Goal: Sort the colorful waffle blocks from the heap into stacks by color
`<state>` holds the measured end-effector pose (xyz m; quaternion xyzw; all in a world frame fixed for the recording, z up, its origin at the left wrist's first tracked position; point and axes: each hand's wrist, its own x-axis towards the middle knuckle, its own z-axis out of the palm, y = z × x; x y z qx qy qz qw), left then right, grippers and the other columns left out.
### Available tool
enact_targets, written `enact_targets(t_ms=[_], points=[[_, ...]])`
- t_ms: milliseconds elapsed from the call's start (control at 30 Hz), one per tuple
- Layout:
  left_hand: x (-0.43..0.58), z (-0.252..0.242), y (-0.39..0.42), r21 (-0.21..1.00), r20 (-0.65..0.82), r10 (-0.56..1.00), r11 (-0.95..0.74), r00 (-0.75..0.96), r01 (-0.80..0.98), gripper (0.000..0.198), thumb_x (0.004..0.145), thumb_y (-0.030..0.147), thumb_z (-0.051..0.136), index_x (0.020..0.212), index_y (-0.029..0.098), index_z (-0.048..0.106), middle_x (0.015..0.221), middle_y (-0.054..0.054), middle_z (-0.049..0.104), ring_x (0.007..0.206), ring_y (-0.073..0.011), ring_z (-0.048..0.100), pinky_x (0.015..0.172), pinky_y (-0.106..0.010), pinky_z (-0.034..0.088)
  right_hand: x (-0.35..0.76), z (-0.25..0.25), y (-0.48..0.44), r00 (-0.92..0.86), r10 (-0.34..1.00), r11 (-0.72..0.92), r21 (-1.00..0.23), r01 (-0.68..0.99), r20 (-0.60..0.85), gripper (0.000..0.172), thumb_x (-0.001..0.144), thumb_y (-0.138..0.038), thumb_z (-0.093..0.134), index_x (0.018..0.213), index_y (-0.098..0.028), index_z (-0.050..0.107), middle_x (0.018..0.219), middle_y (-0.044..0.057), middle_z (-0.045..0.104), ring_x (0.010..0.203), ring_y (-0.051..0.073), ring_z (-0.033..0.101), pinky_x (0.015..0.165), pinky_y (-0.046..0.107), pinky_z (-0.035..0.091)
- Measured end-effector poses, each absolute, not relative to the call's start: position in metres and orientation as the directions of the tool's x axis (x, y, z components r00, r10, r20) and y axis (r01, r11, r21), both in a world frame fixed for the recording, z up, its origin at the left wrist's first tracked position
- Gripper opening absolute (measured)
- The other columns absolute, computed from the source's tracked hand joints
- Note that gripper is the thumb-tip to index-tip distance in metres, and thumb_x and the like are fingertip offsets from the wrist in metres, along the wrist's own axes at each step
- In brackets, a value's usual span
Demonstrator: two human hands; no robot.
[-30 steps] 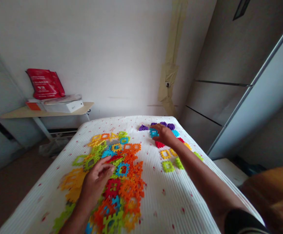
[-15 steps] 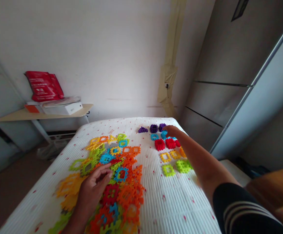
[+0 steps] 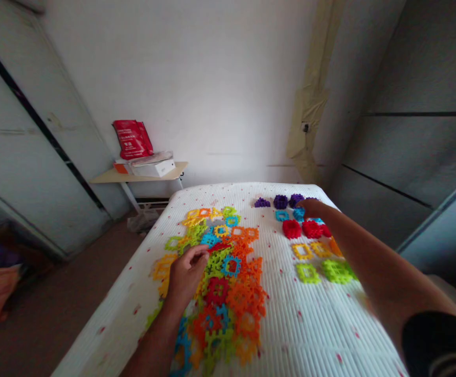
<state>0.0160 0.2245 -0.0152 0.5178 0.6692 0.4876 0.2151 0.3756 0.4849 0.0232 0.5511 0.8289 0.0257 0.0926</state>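
My left hand (image 3: 187,267) is over a spread-out pile of interlocking plastic building pieces, thumb and fingertips pinching the edge of a red piece (image 3: 219,246) that looks tilted. Around it lie green, yellow and orange pieces (image 3: 240,297), with a blue square frame (image 3: 231,266) just to the right. My right hand (image 3: 312,207) reaches to the far right of the bed, touching or right beside a purple stack (image 3: 296,200) and a blue piece (image 3: 299,213). Its fingertips are partly hidden and small, so its grip is unclear.
Sorted rows on the right include a purple block (image 3: 280,201), red stacks (image 3: 292,229), yellow frames (image 3: 302,251) and green pieces (image 3: 337,271). They lie on a white ribbed bed cover (image 3: 286,324). A small table (image 3: 112,177) with a red bag (image 3: 131,139) stands back left.
The view has turned left, so everything sits further right. My left hand has closed its fingers on the red piece and raised its edge. My right hand stays by the purple stacks.
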Motion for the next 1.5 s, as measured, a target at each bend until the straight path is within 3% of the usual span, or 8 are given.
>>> enact_targets(t_ms=[200, 400, 600, 767, 1100, 1200, 1333, 1500], points=[[-0.014, 0.006, 0.26, 0.333, 0.132, 0.943, 0.248, -0.306, 0.91, 0.033, 0.078, 0.036, 0.044, 0.094, 0.02, 0.068, 0.095, -0.007, 0.07, 0.088, -0.0199, 0.063, 0.074, -0.027, 0.046, 0.356, 0.048, 0.463, -0.453, 0.891, 0.448, 0.146, 0.882, 0.003, 0.058, 0.064, -0.005, 0.058, 0.12, -0.016, 0.056, 0.116, 0.013, 0.061, 0.104, 0.026, 0.058, 0.083, 0.031, 0.046], [-0.01, 0.003, 0.293, 0.226, 0.056, 0.926, 0.353, -0.374, 0.908, 0.024, 0.068, 0.037, 0.054, 0.071, 0.019, 0.07, 0.089, -0.013, 0.07, 0.087, -0.0286, 0.064, 0.07, -0.035, 0.046, 0.309, 0.019, 0.361, -0.728, 0.649, 0.738, 0.046, 0.673, 0.22, 0.04, 0.077, -0.014, 0.053, 0.117, -0.017, 0.056, 0.117, 0.012, 0.06, 0.1, 0.022, 0.06, 0.084, 0.032, 0.047], [-0.009, -0.002, 0.298, 0.282, 0.052, 0.901, 0.401, -0.431, 0.872, 0.015, 0.063, 0.024, 0.055, 0.068, 0.02, 0.069, 0.082, -0.011, 0.071, 0.084, -0.0273, 0.064, 0.068, -0.032, 0.044, 0.287, -0.016, 0.283, -0.819, 0.551, 0.833, -0.044, 0.552, 0.163, 0.015, 0.084, -0.014, 0.046, 0.088, -0.017, 0.06, 0.087, 0.006, 0.064, 0.078, 0.016, 0.06, 0.066, 0.024, 0.045], [-0.014, -0.001, 0.29, 0.441, 0.148, 0.869, 0.369, -0.472, 0.818, 0.018, 0.067, 0.027, 0.049, 0.069, 0.02, 0.066, 0.075, -0.008, 0.069, 0.074, -0.0247, 0.063, 0.063, -0.031, 0.043, 0.288, -0.042, 0.274, -0.815, 0.536, 0.841, -0.056, 0.538, 0.221, 0.023, 0.091, -0.016, 0.036, 0.079, -0.016, 0.056, 0.079, 0.005, 0.06, 0.069, 0.013, 0.055, 0.062, 0.023, 0.042], [-0.025, 0.013, 0.252, 0.826, 0.268, 0.901, -0.034, -0.34, 0.562, 0.018, 0.066, 0.033, 0.055, 0.072, 0.017, 0.056, 0.058, 0.003, 0.056, 0.054, -0.0114, 0.053, 0.053, -0.021, 0.042, 0.287, -0.061, 0.28, -0.744, 0.561, 0.827, -0.203, 0.525, 0.362, 0.029, 0.093, -0.02, 0.032, 0.084, -0.016, 0.059, 0.079, 0.007, 0.06, 0.07, 0.013, 0.056, 0.063, 0.024, 0.043], [-0.014, 0.01, 0.235, 0.884, 0.303, 0.908, -0.154, -0.29, 0.442, 0.012, 0.063, 0.027, 0.06, 0.068, 0.017, 0.056, 0.063, 0.002, 0.057, 0.058, -0.0111, 0.055, 0.055, -0.02, 0.043, 0.287, -0.059, 0.282, -0.694, 0.617, 0.786, -0.338, 0.518, 0.371, 0.027, 0.092, -0.024, 0.036, 0.085, -0.016, 0.06, 0.081, 0.007, 0.061, 0.071, 0.014, 0.057, 0.064, 0.024, 0.044], [0.006, -0.004, 0.218, 0.829, 0.398, 0.899, -0.265, -0.185, 0.493, 0.005, 0.068, 0.02, 0.057, 0.064, 0.017, 0.055, 0.077, -0.002, 0.064, 0.072, -0.0133, 0.06, 0.066, -0.022, 0.047, 0.283, -0.043, 0.288, -0.594, 0.725, 0.663, -0.584, 0.468, 0.347, 0.022, 0.087, -0.033, 0.047, 0.091, -0.017, 0.062, 0.08, 0.005, 0.062, 0.065, 0.012, 0.055, 0.06, 0.023, 0.043], [0.026, -0.012, 0.21, 0.763, 0.486, 0.873, -0.406, -0.033, 0.504, 0.006, 0.071, 0.015, 0.053, 0.069, 0.018, 0.057, 0.079, -0.003, 0.066, 0.078, -0.0143, 0.063, 0.071, -0.024, 0.05, 0.263, -0.01, 0.29, -0.619, 0.748, 0.483, -0.836, 0.261, 0.239, 0.037, 0.076, -0.043, 0.063, 0.103, -0.017, 0.062, 0.078, 0.002, 0.059, 0.063, 0.011, 0.052, 0.055, 0.022, 0.042]])
